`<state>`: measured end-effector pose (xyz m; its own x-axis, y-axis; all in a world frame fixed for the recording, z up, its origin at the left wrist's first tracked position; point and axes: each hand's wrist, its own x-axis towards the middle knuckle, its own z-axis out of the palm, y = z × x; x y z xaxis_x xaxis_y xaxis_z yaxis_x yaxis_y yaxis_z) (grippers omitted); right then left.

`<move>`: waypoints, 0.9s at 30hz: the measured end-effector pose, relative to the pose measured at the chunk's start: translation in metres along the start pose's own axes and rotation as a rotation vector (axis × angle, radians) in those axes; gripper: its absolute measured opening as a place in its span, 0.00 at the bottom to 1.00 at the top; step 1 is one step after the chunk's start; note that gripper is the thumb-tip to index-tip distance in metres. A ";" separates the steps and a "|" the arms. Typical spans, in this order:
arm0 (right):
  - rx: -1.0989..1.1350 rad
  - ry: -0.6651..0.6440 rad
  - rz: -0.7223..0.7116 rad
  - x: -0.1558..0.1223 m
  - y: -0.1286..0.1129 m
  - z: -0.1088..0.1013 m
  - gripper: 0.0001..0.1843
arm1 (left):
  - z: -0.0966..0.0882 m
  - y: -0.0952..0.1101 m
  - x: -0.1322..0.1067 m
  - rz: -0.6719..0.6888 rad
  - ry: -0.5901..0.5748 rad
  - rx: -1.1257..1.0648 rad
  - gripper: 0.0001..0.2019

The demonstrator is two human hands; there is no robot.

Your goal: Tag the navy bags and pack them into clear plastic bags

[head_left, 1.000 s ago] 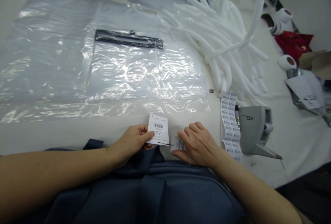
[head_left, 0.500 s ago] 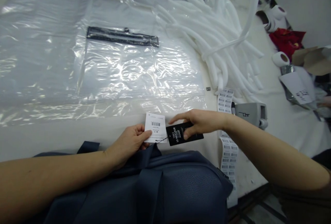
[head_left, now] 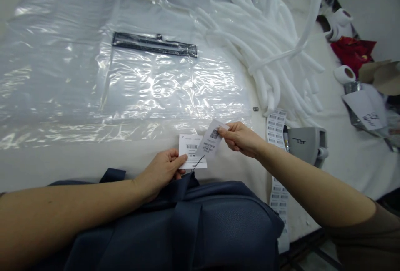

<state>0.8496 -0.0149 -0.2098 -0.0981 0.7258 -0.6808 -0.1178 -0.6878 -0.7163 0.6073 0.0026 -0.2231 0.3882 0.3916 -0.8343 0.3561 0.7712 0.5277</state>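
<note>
A navy bag (head_left: 231,225) lies along the near edge of the table, its straps on top. My left hand (head_left: 165,166) pinches a white hang tag with a barcode (head_left: 187,150) just above the bag. Between thumb and fingers, my right hand (head_left: 239,137) grips the upper corner of a second hang tag (head_left: 210,139), whose pale printed side with a square code faces up. This tag is tilted and partly overlaps the barcode tag. A thin dark cord (head_left: 197,163) runs from the tags down to the bag strap.
Clear plastic bags (head_left: 150,83) with a dark strip cover the left and middle of the table. White foam rods (head_left: 275,50) are heaped behind. At right are barcode label sheets (head_left: 275,129), a grey tag gun or dispenser (head_left: 303,141), paper rolls (head_left: 343,74) and red cloth (head_left: 353,52).
My right hand has lifted and turned the second tag over, from its black face to its pale face, and brought it partly across the barcode tag. The left hand keeps its hold.
</note>
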 end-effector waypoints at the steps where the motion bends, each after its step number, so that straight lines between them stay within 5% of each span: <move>1: -0.005 0.041 0.030 0.002 0.000 0.002 0.21 | 0.000 0.000 0.000 -0.001 0.001 0.003 0.16; 6: -0.012 0.172 0.094 0.006 -0.003 0.006 0.21 | 0.000 0.001 -0.001 0.001 -0.004 0.020 0.15; 12: 0.119 -0.216 0.066 -0.006 -0.012 -0.009 0.32 | -0.001 -0.002 0.003 0.006 -0.013 0.006 0.16; 15: -0.131 -0.369 0.018 -0.014 -0.028 -0.022 0.29 | 0.000 -0.002 0.003 0.006 -0.008 0.009 0.17; 20: -1.061 -0.428 -0.506 -0.024 -0.055 -0.021 0.09 | 0.001 -0.001 0.001 -0.022 -0.008 0.024 0.16; 22: -1.350 -0.416 -0.803 -0.024 -0.056 -0.015 0.12 | 0.001 -0.002 0.001 -0.047 -0.017 0.015 0.16; 25: -1.560 -0.413 -1.100 -0.019 -0.046 -0.009 0.14 | 0.001 -0.003 0.001 -0.067 -0.030 -0.008 0.18; 27: -1.624 -0.405 -1.129 -0.016 -0.037 -0.010 0.10 | 0.001 -0.003 0.000 -0.075 -0.040 -0.011 0.19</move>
<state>0.8654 -0.0016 -0.1738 -0.8320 0.5546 -0.0147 0.5298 0.7864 -0.3176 0.6069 0.0001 -0.2248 0.3950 0.3123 -0.8640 0.3764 0.8029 0.4623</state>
